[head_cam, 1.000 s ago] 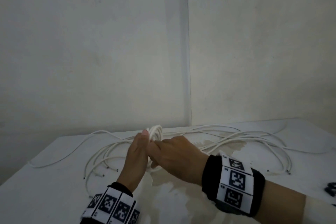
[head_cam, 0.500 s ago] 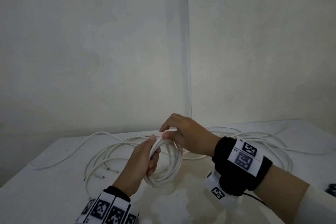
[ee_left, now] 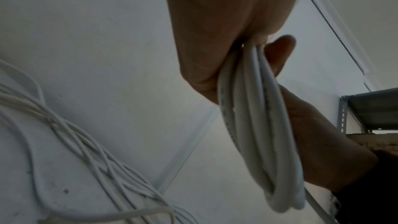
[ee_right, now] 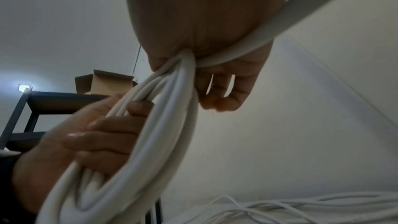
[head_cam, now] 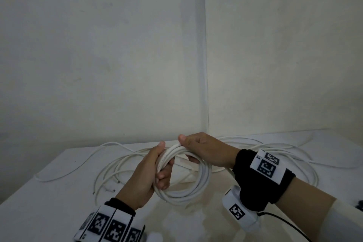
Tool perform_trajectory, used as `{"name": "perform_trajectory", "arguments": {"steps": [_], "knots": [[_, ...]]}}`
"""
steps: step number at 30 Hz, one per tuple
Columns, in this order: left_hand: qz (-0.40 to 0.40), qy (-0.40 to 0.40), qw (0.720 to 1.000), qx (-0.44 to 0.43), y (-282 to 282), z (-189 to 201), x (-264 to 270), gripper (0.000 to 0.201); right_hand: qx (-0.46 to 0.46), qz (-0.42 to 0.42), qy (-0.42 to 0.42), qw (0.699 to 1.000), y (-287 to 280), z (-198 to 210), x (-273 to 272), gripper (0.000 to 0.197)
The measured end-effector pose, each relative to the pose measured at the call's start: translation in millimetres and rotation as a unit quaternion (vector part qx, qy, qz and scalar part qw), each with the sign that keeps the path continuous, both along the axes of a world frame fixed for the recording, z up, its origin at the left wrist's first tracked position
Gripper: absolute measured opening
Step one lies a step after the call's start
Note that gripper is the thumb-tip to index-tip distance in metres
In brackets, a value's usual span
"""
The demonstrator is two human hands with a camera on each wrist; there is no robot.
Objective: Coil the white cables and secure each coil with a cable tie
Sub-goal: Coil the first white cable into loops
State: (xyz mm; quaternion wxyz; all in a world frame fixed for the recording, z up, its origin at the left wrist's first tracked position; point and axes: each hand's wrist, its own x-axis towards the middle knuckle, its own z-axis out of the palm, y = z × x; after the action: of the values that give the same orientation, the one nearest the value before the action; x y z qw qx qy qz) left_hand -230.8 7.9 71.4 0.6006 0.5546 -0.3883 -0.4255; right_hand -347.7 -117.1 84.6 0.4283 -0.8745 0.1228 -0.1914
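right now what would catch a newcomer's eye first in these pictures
First, the coil of white cable held up above the white table, front and centre. The left hand grips its left side while the right hand pinches the top of the loops. Behind the hands, loose white cables sprawl uncoiled across the table toward the wall corner.
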Motion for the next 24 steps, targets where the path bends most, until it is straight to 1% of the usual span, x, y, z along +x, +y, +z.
{"name": "perform_trajectory", "arguments": {"steps": [2,5,7,9,12,15,18,20,21,22,24], "knots": [[-0.005,-0.028,1.0,-0.001,1.3,0.6,-1.0,0.049,-0.006,-0.007,-0.014,1.0,-2.4,-1.7,0.7,0.058],[-0.003,-0.095,0.995,-0.018,1.5,-1.1,-4.1,0.037,-0.008,-0.014,-0.032,0.999,-4.2,-3.3,1.4,0.067],[0.007,-0.12,0.992,-0.029,1.0,-3.3,-6.7,0.035,-0.013,-0.017,-0.038,0.999,-3.1,-4.0,0.4,0.069],[0.018,-0.108,0.993,-0.042,0.6,-4.4,-8.6,0.035,-0.011,-0.022,-0.048,0.999,-1.7,-4.8,-0.4,0.069],[0.032,-0.063,0.996,-0.061,-1.7,-3.3,-10.6,0.033,0.007,-0.02,-0.061,0.998,2.4,-3.5,-1.1,0.066],[0.054,-0.049,0.995,-0.07,-3.0,-2.5,-9.6,0.027,-0.022,-0.032,-0.054,0.998,6.0,2.1,-6.3,0.054],[0.095,-0.011,0.992,-0.08,-0.1,-0.6,0.0,0.034,-0.019,-0.049,-0.039,0.998,-0.3,3.8,-19.0,0.04],[0.114,0.005,0.99,-0.084,2.2,0.0,7.5,0.037,-0.061,-0.06,-0.012,0.996,-2.6,0.5,-26.6,0.028],[0.115,0.006,0.99,-0.083,3.3,-0.2,9.5,0.037,-0.101,-0.066,0.001,0.993,-2.8,-2.6,-28.7,0.024],[0.112,0.005,0.99,-0.082,3.7,-0.9,10.0,0.037,-0.152,-0.075,0.014,0.985,-3.3,-5.6,-29.5,0.022],[0.105,0.006,0.991,-0.082,4.6,-2.8,9.4,0.037,-0.266,-0.106,0.054,0.957,-7.3,-10.1,-29.0,0.025]]}}
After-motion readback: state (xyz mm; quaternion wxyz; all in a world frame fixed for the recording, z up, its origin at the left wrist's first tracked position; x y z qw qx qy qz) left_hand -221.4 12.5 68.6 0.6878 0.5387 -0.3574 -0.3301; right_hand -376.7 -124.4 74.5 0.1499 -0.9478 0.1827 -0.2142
